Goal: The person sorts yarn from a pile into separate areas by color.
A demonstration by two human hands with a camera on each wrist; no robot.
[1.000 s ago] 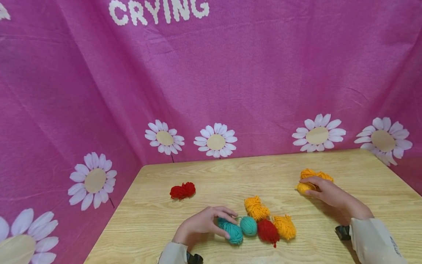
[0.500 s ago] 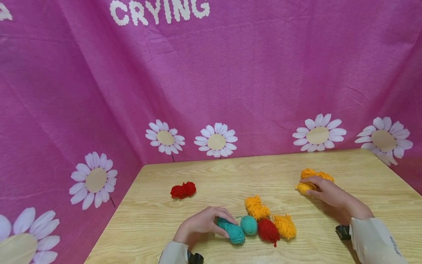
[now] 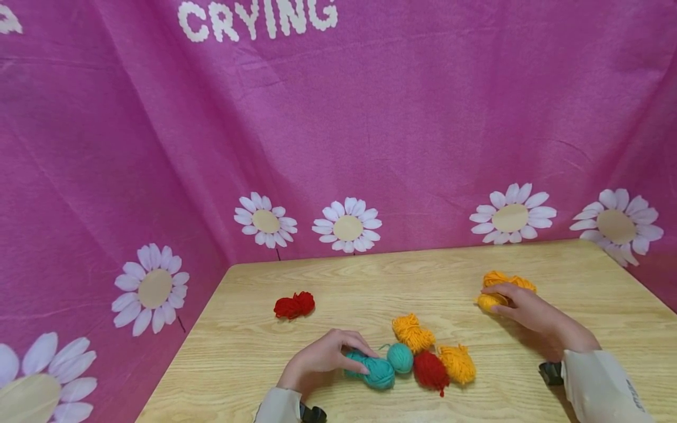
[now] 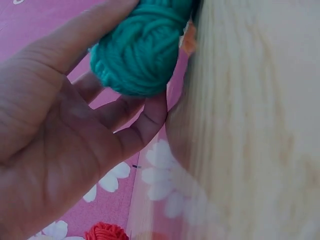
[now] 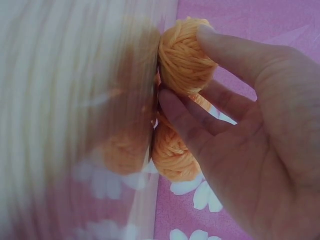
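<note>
held a long green yarn bundle [image 3: 380,374] clamped in the left hand [image 3: 328,353] on the table [image 3: 227,364], just beside a small green ball [image 3: 400,358]. pinched a yellow ball [image 3: 488,303] with the right hand [image 3: 525,305], in front of an orange bundle [image 3: 509,280]. perhaps risked rolling the small green ball away by nudging too far, or losing the yellow ball through a loose pinch.

left hand [image 4: 65,132] gripping teal yarn [image 4: 140,55], tabletop [image 4: 250,110] alongside

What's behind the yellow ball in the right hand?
Behind the yellow ball lies an orange skein, its top in view; the right hand hides part of its near side.
</note>
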